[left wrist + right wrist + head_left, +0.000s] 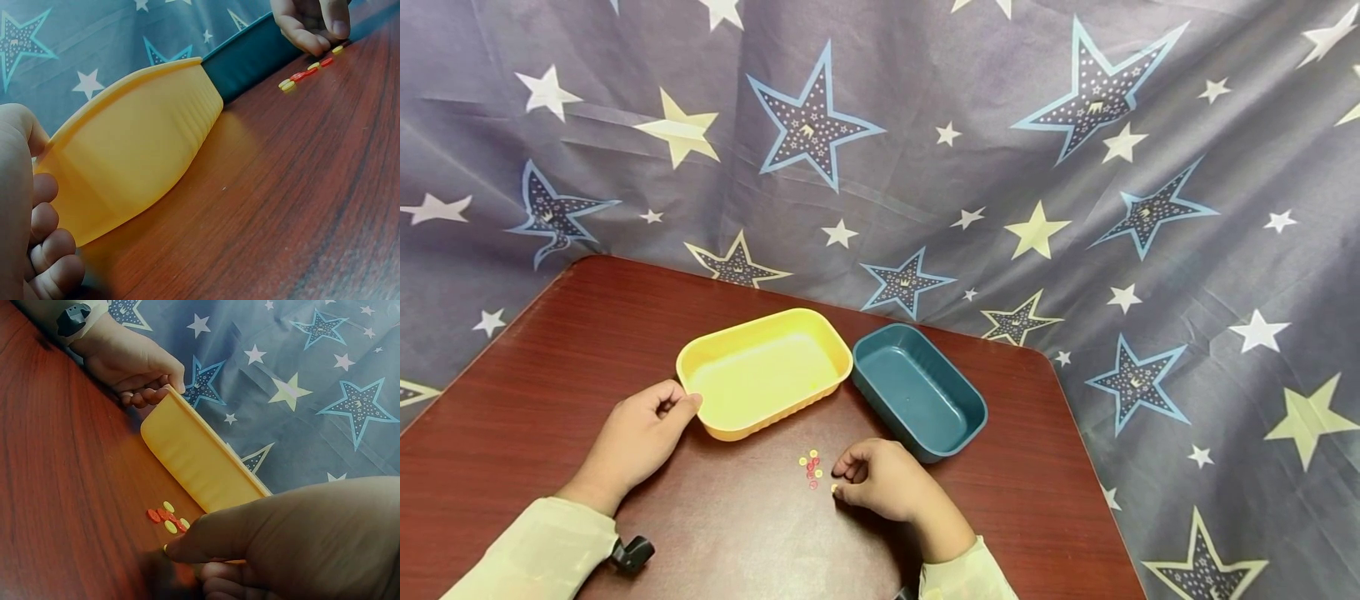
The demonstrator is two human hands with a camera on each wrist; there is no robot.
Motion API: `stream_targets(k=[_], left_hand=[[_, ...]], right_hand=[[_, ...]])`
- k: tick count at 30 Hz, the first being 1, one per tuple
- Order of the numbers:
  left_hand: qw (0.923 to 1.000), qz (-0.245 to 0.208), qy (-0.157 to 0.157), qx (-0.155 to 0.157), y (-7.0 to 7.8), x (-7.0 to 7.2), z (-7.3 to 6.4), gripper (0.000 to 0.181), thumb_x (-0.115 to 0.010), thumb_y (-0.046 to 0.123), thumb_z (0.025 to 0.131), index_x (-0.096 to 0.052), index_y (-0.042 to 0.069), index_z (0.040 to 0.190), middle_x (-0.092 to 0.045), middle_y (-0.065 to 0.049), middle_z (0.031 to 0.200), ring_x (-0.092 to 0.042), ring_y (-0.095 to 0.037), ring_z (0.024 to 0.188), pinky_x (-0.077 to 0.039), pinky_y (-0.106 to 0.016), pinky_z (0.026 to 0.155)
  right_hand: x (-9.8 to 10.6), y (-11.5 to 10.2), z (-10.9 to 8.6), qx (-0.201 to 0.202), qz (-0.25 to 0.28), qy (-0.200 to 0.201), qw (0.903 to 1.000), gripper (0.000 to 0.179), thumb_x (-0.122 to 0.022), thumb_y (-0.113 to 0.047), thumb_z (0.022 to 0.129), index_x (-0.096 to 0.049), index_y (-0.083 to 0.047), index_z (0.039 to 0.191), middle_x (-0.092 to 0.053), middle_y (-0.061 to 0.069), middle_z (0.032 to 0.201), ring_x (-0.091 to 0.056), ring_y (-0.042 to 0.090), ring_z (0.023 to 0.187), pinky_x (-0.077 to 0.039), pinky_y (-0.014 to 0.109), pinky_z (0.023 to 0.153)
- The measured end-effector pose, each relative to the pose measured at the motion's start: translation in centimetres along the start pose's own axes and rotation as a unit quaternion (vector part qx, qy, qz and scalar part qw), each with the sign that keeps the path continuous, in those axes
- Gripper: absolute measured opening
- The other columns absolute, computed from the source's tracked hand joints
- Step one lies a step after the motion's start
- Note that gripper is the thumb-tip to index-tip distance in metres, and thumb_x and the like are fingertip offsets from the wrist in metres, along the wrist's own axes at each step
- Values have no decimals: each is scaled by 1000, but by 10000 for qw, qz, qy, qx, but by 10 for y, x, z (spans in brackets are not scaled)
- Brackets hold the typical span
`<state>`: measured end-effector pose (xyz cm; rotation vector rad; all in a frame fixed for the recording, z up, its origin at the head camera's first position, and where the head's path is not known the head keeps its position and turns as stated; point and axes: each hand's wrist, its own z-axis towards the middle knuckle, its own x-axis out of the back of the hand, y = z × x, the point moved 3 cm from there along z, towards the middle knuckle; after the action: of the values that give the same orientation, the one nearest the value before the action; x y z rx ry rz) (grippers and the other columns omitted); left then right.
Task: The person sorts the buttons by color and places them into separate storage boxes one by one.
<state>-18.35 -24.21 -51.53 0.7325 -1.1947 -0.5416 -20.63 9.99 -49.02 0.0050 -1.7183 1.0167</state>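
Observation:
My left hand (643,429) grips the near-left rim of a yellow plastic tub (730,433), thumb over the edge. In the left wrist view its other fingers (56,275) curl against the outer wall. My right hand (887,483) is low over the table, beside several small red and yellow buttons (810,470). Its thumb and forefinger are bent, with a gap between the tips. A single yellow button (338,49) lies on the table just under the thumb, at the thumb tip in the right wrist view.
A dark teal tub (917,400) stands right of the yellow one, their ends meeting, close behind my right hand. Both tubs are on a reddish-brown wooden table (730,525). A grey curtain (925,167) with stars hangs along the table's back and right edges.

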Motion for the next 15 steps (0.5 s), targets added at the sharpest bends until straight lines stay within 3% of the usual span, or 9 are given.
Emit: stream_targets(k=[15], left_hand=[[10000, -3, -3, -26, 0, 0, -1, 32, -49, 58, 86, -49, 29, 73, -40, 1, 56, -39, -14, 51, -29, -29, 49]], right_hand=[[-4, -1, -1, 405, -187, 144, 9989, 12, -75, -17, 73, -67, -23, 79, -59, -11, 75, -57, 3, 69, -43, 15, 60]])
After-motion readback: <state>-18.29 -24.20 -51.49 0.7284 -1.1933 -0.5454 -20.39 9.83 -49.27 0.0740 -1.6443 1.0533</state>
